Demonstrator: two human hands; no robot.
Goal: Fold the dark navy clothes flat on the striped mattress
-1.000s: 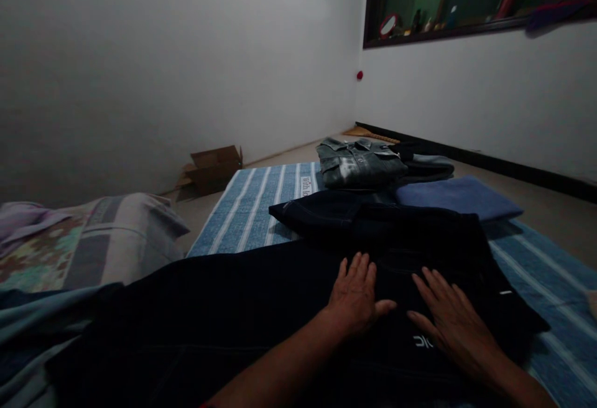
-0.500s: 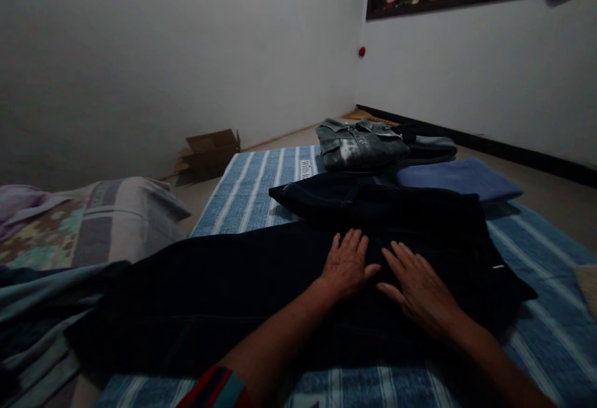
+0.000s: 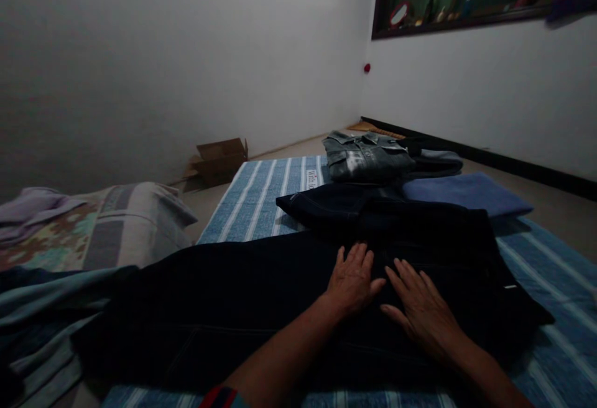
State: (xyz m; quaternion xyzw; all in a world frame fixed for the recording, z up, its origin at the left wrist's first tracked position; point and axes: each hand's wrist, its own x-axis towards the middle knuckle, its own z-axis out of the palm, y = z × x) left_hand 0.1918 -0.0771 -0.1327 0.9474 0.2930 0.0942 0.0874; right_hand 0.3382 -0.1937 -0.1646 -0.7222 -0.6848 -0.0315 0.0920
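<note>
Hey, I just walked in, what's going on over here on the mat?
A person has both hands flat on a dark garment spread across a blue striped mat. The left hand and the right hand lie palm down, side by side, fingers open, near its middle. Beyond them sit folded clothes: a dark pair, a grey denim jacket and a blue piece. A patterned pillow lies to the left, a cardboard box by the wall.

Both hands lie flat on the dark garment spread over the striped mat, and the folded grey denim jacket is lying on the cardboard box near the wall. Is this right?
Not quite. In the head view the folded grey denim jacket lies on the striped mat, not on the cardboard box, which stands apart by the wall. The left hand and right hand do lie flat on the dark garment.
</note>
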